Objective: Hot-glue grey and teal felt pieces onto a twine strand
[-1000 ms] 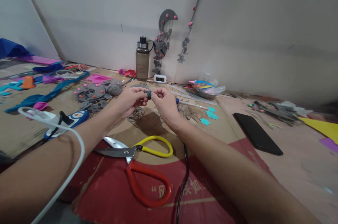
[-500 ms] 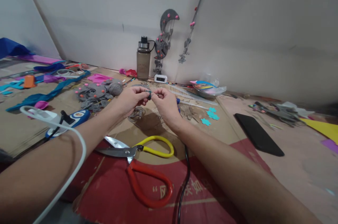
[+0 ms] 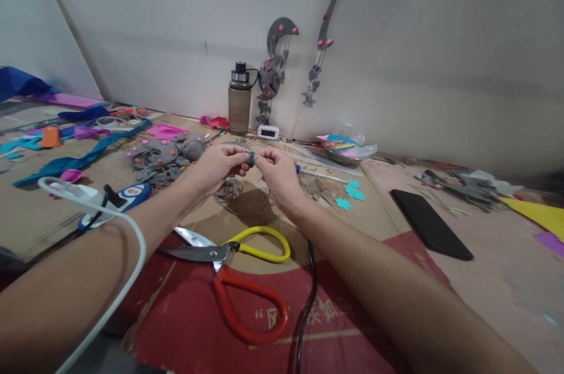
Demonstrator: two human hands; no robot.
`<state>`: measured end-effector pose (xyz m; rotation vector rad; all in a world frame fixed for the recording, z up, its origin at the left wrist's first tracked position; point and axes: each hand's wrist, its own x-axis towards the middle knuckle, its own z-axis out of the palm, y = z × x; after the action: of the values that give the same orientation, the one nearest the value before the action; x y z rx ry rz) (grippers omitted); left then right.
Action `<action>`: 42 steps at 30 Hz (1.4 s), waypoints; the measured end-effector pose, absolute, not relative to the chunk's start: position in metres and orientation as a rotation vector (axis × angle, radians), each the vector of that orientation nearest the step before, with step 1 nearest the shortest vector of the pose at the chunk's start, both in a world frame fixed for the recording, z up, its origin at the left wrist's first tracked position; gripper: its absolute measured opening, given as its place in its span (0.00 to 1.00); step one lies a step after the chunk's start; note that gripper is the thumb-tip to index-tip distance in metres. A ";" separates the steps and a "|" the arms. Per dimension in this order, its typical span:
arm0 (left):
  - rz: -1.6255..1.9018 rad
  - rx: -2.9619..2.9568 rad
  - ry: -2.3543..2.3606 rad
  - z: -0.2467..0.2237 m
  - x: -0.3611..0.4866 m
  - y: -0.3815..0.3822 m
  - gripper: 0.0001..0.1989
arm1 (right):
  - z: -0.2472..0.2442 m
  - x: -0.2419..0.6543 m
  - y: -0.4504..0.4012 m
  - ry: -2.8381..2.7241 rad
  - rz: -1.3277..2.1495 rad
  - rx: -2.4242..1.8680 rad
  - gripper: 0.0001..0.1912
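Observation:
A small dark green piece (image 3: 251,158), perhaps felt, is pinched between the fingertips of my left hand (image 3: 223,166) and my right hand (image 3: 277,177); its exact shape is too small to make out. Both hands are raised a little above the cardboard (image 3: 247,209). Below my left hand lies a loose coil of grey cord (image 3: 228,192). Several turquoise felt flowers (image 3: 343,204) lie to the right of my right hand. Nearer to me, scissors (image 3: 215,253) with one yellow and one red handle rest with their blades apart.
A bottle (image 3: 239,101) and a small digital clock (image 3: 268,132) stand near the wall, where grey moon-shaped hangings (image 3: 282,27) dangle. A black phone (image 3: 430,223) lies right. Grey felt pieces (image 3: 154,154) and a blue-white device (image 3: 132,195) are left. A black cable (image 3: 307,303) runs toward me.
The green piece has turned slightly and shows more between my fingertips. The hanging at the right on the wall has rotated, showing its face wider. My hands have barely moved.

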<state>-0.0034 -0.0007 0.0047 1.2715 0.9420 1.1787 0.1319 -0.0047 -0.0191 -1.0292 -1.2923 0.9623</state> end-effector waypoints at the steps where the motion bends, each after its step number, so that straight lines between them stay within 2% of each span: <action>1: 1.188 1.284 0.950 0.004 -0.003 -0.001 0.05 | -0.019 0.131 -0.006 -1.292 0.969 -1.025 0.08; 4: 1.196 1.301 0.960 0.005 -0.003 -0.001 0.04 | -0.018 0.130 -0.007 -1.290 0.985 -1.021 0.08; 10: 1.133 1.244 0.905 0.010 -0.003 -0.003 0.09 | -0.020 0.134 -0.002 -1.251 0.985 -1.042 0.08; 18: 1.217 1.332 1.020 0.002 -0.004 0.001 0.06 | -0.021 0.132 -0.005 -1.372 0.873 -1.037 0.07; 24: 1.331 1.353 1.158 0.004 -0.008 0.005 0.04 | -0.026 0.136 -0.003 -1.510 0.772 -1.017 0.14; 31: 1.329 1.454 1.263 0.004 -0.009 0.005 0.05 | -0.022 0.140 -0.004 -1.625 0.545 -1.026 0.02; 42: 1.279 1.472 1.160 0.002 -0.007 0.002 0.09 | -0.022 0.142 -0.003 -1.639 0.527 -1.032 0.09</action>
<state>-0.0066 0.0016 0.0023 1.4723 1.1605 1.2786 0.1415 -0.0031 -0.0218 -1.0320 -1.6395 0.5275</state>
